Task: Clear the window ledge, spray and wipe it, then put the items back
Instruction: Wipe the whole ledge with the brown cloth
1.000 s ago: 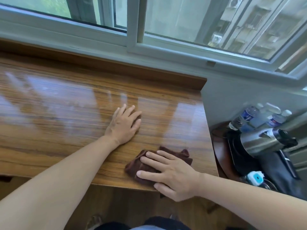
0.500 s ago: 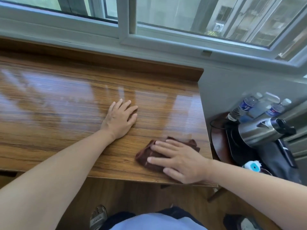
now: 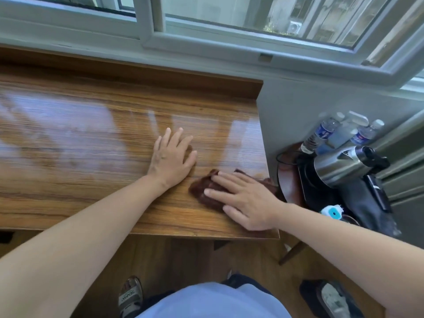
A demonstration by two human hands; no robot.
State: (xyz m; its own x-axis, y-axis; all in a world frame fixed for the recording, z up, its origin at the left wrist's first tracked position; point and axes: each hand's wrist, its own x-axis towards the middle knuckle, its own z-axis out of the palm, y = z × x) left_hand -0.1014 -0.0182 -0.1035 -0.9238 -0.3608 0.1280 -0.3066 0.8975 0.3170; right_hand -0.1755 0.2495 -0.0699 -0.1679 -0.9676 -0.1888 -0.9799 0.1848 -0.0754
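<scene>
The glossy wooden window ledge [image 3: 80,143] runs below the window and carries no items. A dark brown cloth [image 3: 203,188] lies near its front right corner. My right hand [image 3: 246,200] presses flat on the cloth with straight, spread fingers, and part of the cloth sticks out past the ledge's right edge. My left hand [image 3: 172,156] rests flat on the bare wood just left of the cloth, fingers spread.
A low round table [image 3: 288,184] at the right holds a steel kettle [image 3: 339,166], two water bottles [image 3: 321,134], a clear spray bottle [image 3: 344,131] and a black bag [image 3: 367,210]. The white window frame [image 3: 206,42] runs behind the ledge. My sandalled feet stand on the wooden floor below.
My right hand has slid the cloth to the right and a little away from me, up to the ledge's right edge. My left hand has stayed flat in place.
</scene>
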